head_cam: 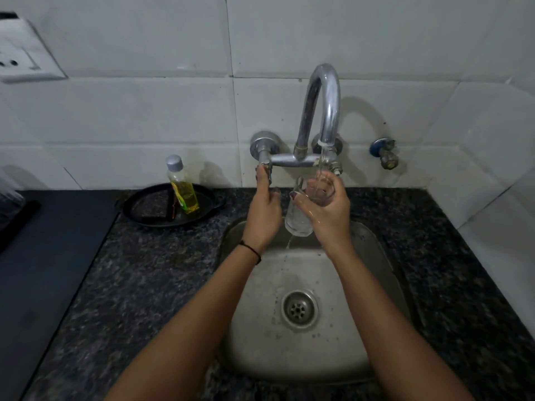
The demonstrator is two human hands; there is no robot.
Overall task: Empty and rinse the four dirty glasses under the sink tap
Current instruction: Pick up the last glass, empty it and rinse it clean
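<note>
two bare forearms are seen coming up from the bottom edge of the frame, over a steel sink (260, 337) whose round drain (299, 309) lies in the lower middle. the sink is set into a dark speckled counter (162, 270). a thin dark band is worn on the left wrist.

a little higher, in the centre of the frame, a clear glass (299, 218) is held by the right hand (327, 209) above the far part of the basin. the fingers are wrapped around the upper part of the glass, with the thumb on the near side, and the skin looks wet. the glass is kept nearly upright, its mouth under the spout, and a thin stream of water is received in it. some water is seen running down from the bottom of the glass into the sink.

the left hand (265, 209) is placed to the left of the glass, not touching it. its fingers are pressed together and stretched upward, and the fingertips are laid on the left handle of the tap (318, 111).

to the left of centre, a black pan (136, 206) is resting on the counter, and a bottle of yellow liquid (182, 186) with a grey cap is standing in it. beside the bottle, a dark flat object is lying in the pan; what it is cannot be told.

behind all, a wall of white tiles (144, 111) is seen, with a small valve (385, 153) at the right of the tap and a white socket plate (23, 53) in the upper left corner.
</note>
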